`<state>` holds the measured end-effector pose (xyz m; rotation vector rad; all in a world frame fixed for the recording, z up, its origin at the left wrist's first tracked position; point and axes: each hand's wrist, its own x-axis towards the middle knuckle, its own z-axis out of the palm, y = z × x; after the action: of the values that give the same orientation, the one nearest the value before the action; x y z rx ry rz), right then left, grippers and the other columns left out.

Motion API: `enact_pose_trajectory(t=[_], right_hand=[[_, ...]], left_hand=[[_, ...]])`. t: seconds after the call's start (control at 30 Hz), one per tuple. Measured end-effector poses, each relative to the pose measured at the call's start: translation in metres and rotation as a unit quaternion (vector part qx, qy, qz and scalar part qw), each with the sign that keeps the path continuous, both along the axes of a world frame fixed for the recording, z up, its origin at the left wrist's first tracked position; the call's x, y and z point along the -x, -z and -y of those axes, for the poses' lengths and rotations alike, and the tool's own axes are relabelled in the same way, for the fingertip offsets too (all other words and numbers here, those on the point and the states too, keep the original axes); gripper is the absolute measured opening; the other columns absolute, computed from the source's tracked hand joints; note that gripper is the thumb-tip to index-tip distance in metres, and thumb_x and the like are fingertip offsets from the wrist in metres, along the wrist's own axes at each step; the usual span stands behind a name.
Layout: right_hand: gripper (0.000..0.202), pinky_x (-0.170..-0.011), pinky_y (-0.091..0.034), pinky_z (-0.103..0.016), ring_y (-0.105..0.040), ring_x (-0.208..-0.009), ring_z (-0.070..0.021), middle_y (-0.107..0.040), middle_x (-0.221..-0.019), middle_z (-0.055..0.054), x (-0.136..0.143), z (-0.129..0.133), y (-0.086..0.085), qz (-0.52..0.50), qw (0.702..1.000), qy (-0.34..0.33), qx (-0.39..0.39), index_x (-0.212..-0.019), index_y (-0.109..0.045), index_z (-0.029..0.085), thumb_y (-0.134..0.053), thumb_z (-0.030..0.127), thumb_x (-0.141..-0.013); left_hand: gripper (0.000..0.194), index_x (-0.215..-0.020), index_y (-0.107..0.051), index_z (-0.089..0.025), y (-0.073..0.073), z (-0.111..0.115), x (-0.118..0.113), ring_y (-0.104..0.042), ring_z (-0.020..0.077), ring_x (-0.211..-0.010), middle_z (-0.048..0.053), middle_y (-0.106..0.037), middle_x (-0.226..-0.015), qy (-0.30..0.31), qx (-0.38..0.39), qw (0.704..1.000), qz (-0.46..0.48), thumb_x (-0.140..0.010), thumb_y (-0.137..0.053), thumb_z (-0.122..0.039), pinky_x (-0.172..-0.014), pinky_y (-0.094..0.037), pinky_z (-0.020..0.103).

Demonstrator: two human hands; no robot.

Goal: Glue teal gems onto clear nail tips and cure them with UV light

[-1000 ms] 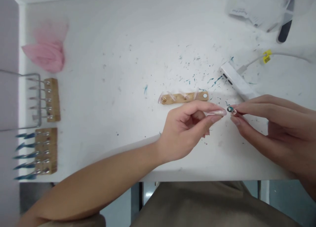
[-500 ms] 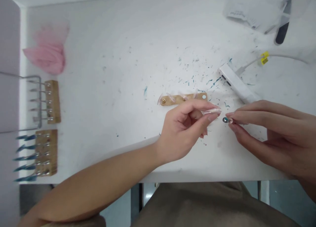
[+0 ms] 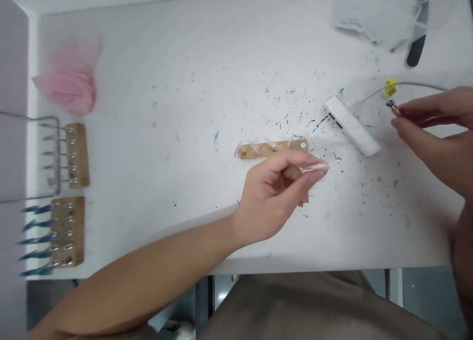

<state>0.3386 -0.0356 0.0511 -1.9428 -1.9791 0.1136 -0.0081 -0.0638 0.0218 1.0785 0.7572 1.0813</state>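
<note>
My left hand [image 3: 273, 197] pinches a clear nail tip [image 3: 316, 167] between thumb and fingers, above the table's middle. Off to the right, my right hand [image 3: 439, 133] grips a small piece with a round silvery head [image 3: 390, 104] between thumb and forefinger; the rest of that piece is hidden by the fingers. Behind my left hand lies a wooden strip [image 3: 258, 150] with a few clear nail tips along it and a pale round spot at its right end. My fingers partly cover the strip's front edge.
A white slim box [image 3: 351, 125] with a cable lies near my right hand. Pink cloth [image 3: 70, 91] and wooden blocks holding clear tips [image 3: 78, 155] and blue tips [image 3: 76, 231] stand at left, by a metal frame [image 3: 58, 155]. Plastic bags [image 3: 365, 19] lie back right. Blue specks dot the table.
My right hand has moved away from the left hand, up and to the right, with the silvery-headed piece in it. My left hand keeps its place with the nail tip.
</note>
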Motion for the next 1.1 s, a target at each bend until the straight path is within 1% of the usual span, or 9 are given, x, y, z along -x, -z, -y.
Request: enact_pose_trajectory(t=[0.07, 0.17, 0.37, 0.5, 0.63, 0.73, 0.83, 0.97, 1.1], right_hand=[[0.058, -0.096, -0.049, -0.026, -0.075, -0.100, -0.0046, -0.081, -0.120, 0.001, -0.003, -0.005, 0.003, -0.002, 1.000, -0.003, 0.019, -0.132, -0.097, 0.026, -0.070, 0.070, -0.105], [0.056, -0.086, -0.039, -0.022, -0.067, -0.089, -0.0003, -0.081, -0.122, 0.000, 0.001, -0.010, 0.006, -0.007, 0.999, -0.010, 0.031, -0.126, -0.097, 0.024, -0.071, 0.067, -0.104], [0.053, -0.089, -0.040, -0.019, -0.062, -0.092, -0.0001, -0.079, -0.119, -0.003, -0.001, -0.018, 0.015, 0.019, 0.999, -0.050, 0.005, -0.131, -0.098, 0.023, -0.069, 0.061, -0.112], [0.061, -0.085, -0.038, -0.021, -0.062, -0.090, -0.0005, -0.080, -0.119, -0.006, 0.005, -0.017, 0.011, 0.041, 0.996, -0.060, -0.046, -0.132, -0.099, 0.020, -0.065, 0.068, -0.117], [0.057, -0.080, -0.041, -0.019, -0.070, -0.100, 0.0001, -0.081, -0.122, -0.003, 0.027, -0.004, 0.005, 0.086, 0.978, -0.139, -0.128, -0.127, -0.097, 0.018, -0.056, 0.057, -0.130], [0.065, -0.083, -0.046, -0.020, -0.068, -0.100, -0.0017, -0.080, -0.121, -0.002, 0.041, 0.004, 0.010, 0.108, 0.968, -0.181, -0.136, -0.131, -0.092, 0.017, -0.055, 0.070, -0.131], [0.075, -0.084, -0.044, -0.024, -0.066, -0.100, -0.0058, -0.076, -0.114, -0.006, 0.045, 0.005, 0.020, 0.126, 0.966, -0.181, -0.134, -0.126, -0.090, 0.014, -0.055, 0.080, -0.128], [0.057, -0.085, -0.045, -0.022, -0.071, -0.103, -0.0053, -0.077, -0.114, -0.006, 0.042, 0.001, 0.024, 0.127, 0.967, -0.173, -0.137, -0.123, -0.090, 0.015, -0.062, 0.064, -0.125], [0.047, -0.081, -0.046, -0.020, -0.071, -0.094, -0.0012, -0.081, -0.127, -0.002, 0.040, 0.004, 0.016, 0.110, 0.966, -0.166, -0.166, -0.133, -0.089, 0.015, -0.063, 0.053, -0.125]], left_hand=[[0.014, -0.113, -0.094, -0.026, 0.001, 0.000, 0.000, -0.072, 0.0085, -0.060, 0.000, -0.088, -0.085, 0.001, 0.003, 1.000, -0.012, -0.115, -0.098, -0.039, -0.058, -0.066, 0.019], [0.017, -0.113, -0.093, -0.025, 0.002, 0.001, 0.000, -0.074, 0.0095, -0.062, 0.000, -0.087, -0.084, 0.003, 0.000, 1.000, -0.016, -0.115, -0.098, -0.042, -0.057, -0.065, 0.018], [0.019, -0.114, -0.092, -0.025, 0.002, 0.001, 0.000, -0.076, 0.0109, -0.065, 0.001, -0.089, -0.086, 0.001, 0.002, 1.000, -0.022, -0.115, -0.098, -0.043, -0.057, -0.064, 0.019], [0.020, -0.115, -0.094, -0.026, 0.002, 0.001, 0.001, -0.077, 0.0111, -0.066, 0.002, -0.089, -0.086, 0.007, -0.002, 1.000, -0.016, -0.116, -0.098, -0.045, -0.058, -0.064, 0.019], [0.028, -0.114, -0.093, -0.024, 0.001, 0.001, 0.001, -0.075, 0.0109, -0.064, 0.003, -0.089, -0.087, 0.011, 0.015, 1.000, -0.017, -0.115, -0.098, -0.052, -0.057, -0.063, 0.020], [0.028, -0.113, -0.093, -0.024, 0.000, 0.001, 0.000, -0.069, 0.0094, -0.059, -0.001, -0.079, -0.075, 0.014, 0.017, 1.000, -0.010, -0.115, -0.098, -0.052, -0.058, -0.062, 0.020], [0.030, -0.113, -0.093, -0.024, -0.001, 0.001, 0.000, -0.070, 0.0105, -0.060, -0.002, -0.076, -0.073, 0.014, 0.018, 1.000, -0.017, -0.115, -0.098, -0.053, -0.059, -0.064, 0.021], [0.028, -0.114, -0.092, -0.025, 0.000, 0.001, 0.001, -0.071, 0.0105, -0.061, -0.002, -0.078, -0.076, 0.012, 0.021, 1.000, -0.020, -0.114, -0.098, -0.052, -0.059, -0.065, 0.022], [0.027, -0.115, -0.093, -0.026, 0.000, 0.002, 0.000, -0.073, 0.0114, -0.064, -0.002, -0.077, -0.074, 0.009, 0.019, 1.000, -0.014, -0.114, -0.100, -0.051, -0.059, -0.064, 0.021]])
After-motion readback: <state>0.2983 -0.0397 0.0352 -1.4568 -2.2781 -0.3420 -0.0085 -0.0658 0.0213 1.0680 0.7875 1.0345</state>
